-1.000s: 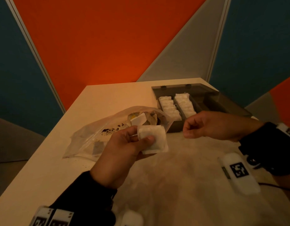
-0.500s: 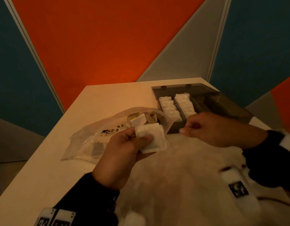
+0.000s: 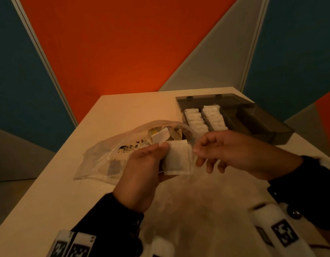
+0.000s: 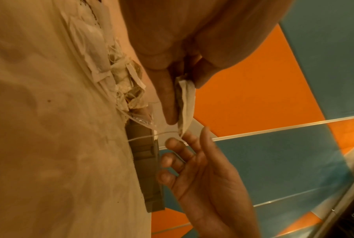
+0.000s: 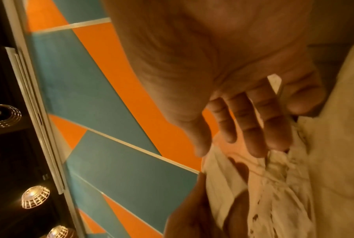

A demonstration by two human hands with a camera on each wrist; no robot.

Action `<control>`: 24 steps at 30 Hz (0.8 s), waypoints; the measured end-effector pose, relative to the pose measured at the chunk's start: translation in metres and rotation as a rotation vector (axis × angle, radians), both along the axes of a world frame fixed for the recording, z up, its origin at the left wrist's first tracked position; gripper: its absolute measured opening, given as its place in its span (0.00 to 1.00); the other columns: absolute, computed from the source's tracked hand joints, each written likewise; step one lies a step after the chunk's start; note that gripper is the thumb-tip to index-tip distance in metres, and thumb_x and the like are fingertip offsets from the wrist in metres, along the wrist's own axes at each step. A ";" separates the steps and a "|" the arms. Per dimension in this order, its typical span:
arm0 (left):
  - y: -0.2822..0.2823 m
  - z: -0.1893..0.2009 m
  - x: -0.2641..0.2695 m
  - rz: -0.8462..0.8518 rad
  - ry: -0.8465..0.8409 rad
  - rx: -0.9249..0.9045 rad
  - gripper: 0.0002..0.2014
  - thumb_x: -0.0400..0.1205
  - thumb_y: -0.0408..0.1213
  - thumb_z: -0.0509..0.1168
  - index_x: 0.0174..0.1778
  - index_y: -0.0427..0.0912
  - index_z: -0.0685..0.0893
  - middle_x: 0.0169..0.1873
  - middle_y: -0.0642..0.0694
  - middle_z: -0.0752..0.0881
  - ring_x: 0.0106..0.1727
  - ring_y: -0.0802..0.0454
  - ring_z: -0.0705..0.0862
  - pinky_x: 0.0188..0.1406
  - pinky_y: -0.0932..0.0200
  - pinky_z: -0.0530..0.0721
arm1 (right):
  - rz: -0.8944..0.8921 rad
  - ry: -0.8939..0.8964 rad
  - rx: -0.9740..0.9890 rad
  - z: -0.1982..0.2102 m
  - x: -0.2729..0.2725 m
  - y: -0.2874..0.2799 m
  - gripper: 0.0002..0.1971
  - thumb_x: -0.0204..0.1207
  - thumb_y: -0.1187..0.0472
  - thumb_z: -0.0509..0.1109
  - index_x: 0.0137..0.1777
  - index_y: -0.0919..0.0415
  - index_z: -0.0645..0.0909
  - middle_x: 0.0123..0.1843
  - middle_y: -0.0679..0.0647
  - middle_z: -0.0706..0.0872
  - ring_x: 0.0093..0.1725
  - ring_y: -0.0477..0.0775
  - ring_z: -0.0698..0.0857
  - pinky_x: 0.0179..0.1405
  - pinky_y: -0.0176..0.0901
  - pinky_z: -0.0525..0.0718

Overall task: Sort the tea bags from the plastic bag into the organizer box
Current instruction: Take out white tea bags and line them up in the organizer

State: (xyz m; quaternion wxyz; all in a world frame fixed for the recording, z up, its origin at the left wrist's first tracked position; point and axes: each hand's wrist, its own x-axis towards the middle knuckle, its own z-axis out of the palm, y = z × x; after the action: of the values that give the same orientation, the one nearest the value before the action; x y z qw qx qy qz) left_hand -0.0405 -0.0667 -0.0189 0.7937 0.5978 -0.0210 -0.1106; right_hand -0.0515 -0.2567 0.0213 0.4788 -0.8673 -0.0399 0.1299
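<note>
mid-sort, one bag out, not yet boxed. left hand [image 3: 142, 173] pinching tea bag [image 3: 178, 158] between thumb and fingers, held above table [image 3: 49, 191], just right of plastic bag [image 3: 112, 153]. right hand [image 3: 232, 153] at tea bag's right edge, fingertips [image 4: 173, 142] touching string [image 4: 151, 136]; fingers loosely spread, real pinch on string not clear. organizer box [image 3: 253, 119] far right, lid open, two left rows filled with white bags. next, likely: tuck string, carry tea bag to free slot, lay flat. more bags left in plastic bag.

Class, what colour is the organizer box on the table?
The organizer box is translucent smoky grey-brown, seen best in the head view.
</note>
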 end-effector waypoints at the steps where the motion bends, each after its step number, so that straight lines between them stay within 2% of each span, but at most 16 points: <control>1: -0.003 0.000 -0.001 -0.010 -0.006 -0.004 0.14 0.86 0.38 0.59 0.47 0.39 0.91 0.46 0.39 0.92 0.44 0.45 0.90 0.38 0.53 0.91 | 0.013 -0.004 -0.013 -0.003 -0.001 0.003 0.11 0.76 0.47 0.71 0.52 0.52 0.85 0.42 0.47 0.92 0.40 0.49 0.90 0.38 0.42 0.84; 4: -0.007 0.001 -0.004 -0.030 -0.017 -0.008 0.15 0.86 0.37 0.60 0.44 0.41 0.92 0.43 0.44 0.93 0.43 0.47 0.91 0.41 0.51 0.91 | -0.028 -0.109 -0.052 -0.011 0.000 0.008 0.09 0.75 0.51 0.74 0.45 0.57 0.85 0.35 0.48 0.91 0.33 0.43 0.89 0.35 0.40 0.84; 7: -0.001 0.003 -0.002 0.003 0.000 -0.011 0.13 0.85 0.37 0.61 0.46 0.41 0.91 0.45 0.44 0.92 0.48 0.44 0.91 0.42 0.49 0.91 | 0.006 -0.110 -0.084 -0.004 0.002 -0.002 0.06 0.75 0.56 0.75 0.42 0.58 0.85 0.33 0.51 0.91 0.31 0.42 0.87 0.35 0.38 0.84; 11: 0.008 0.005 0.000 0.022 0.008 0.017 0.11 0.85 0.37 0.62 0.55 0.37 0.88 0.52 0.39 0.91 0.54 0.40 0.89 0.45 0.44 0.91 | 0.188 -0.119 -0.226 0.017 -0.001 -0.014 0.03 0.72 0.56 0.77 0.41 0.53 0.86 0.34 0.47 0.90 0.34 0.43 0.88 0.39 0.35 0.85; 13: 0.005 0.006 -0.002 -0.014 -0.011 0.078 0.10 0.84 0.37 0.63 0.50 0.40 0.90 0.51 0.39 0.91 0.52 0.40 0.90 0.46 0.44 0.91 | 0.340 -0.117 -0.317 0.029 -0.002 -0.009 0.02 0.72 0.56 0.78 0.42 0.49 0.87 0.38 0.42 0.90 0.38 0.41 0.88 0.42 0.32 0.85; 15: -0.002 0.008 -0.007 -0.068 -0.030 0.158 0.12 0.84 0.37 0.63 0.45 0.38 0.91 0.48 0.35 0.90 0.52 0.35 0.88 0.49 0.44 0.89 | 0.431 -0.128 -0.413 0.037 0.000 0.001 0.02 0.72 0.55 0.78 0.42 0.47 0.87 0.39 0.39 0.89 0.40 0.37 0.87 0.41 0.25 0.82; 18: -0.011 0.013 -0.015 -0.139 -0.029 0.189 0.15 0.86 0.38 0.60 0.49 0.32 0.89 0.51 0.28 0.86 0.54 0.29 0.85 0.53 0.42 0.87 | 0.390 -0.222 -0.506 0.039 0.011 0.011 0.02 0.72 0.55 0.79 0.41 0.50 0.88 0.36 0.42 0.88 0.38 0.35 0.85 0.37 0.25 0.82; 21: -0.010 0.016 -0.016 -0.179 -0.044 0.185 0.20 0.84 0.47 0.61 0.49 0.35 0.91 0.47 0.32 0.90 0.52 0.33 0.87 0.52 0.44 0.87 | 0.322 -0.258 -0.538 0.038 0.017 0.014 0.04 0.70 0.55 0.80 0.42 0.51 0.89 0.36 0.42 0.88 0.38 0.37 0.85 0.39 0.31 0.83; 22: -0.009 0.014 -0.015 -0.181 -0.071 0.201 0.21 0.82 0.50 0.63 0.49 0.35 0.91 0.46 0.33 0.91 0.52 0.32 0.87 0.53 0.41 0.87 | 0.315 -0.265 -0.539 0.038 0.018 0.015 0.04 0.70 0.54 0.80 0.42 0.51 0.89 0.36 0.42 0.88 0.38 0.37 0.85 0.38 0.31 0.83; 24: -0.006 0.009 -0.014 -0.198 -0.158 0.245 0.18 0.77 0.47 0.69 0.50 0.35 0.91 0.46 0.31 0.90 0.53 0.26 0.86 0.56 0.31 0.83 | 0.315 -0.260 -0.529 0.037 0.018 0.016 0.03 0.70 0.54 0.80 0.42 0.49 0.89 0.37 0.42 0.88 0.37 0.38 0.85 0.36 0.30 0.82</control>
State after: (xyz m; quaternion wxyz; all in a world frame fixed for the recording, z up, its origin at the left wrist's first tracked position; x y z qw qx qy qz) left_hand -0.0548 -0.0726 -0.0098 0.6962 0.6917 -0.1284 -0.1427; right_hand -0.0331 -0.2407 0.0586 0.2021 -0.9541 -0.1992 0.0963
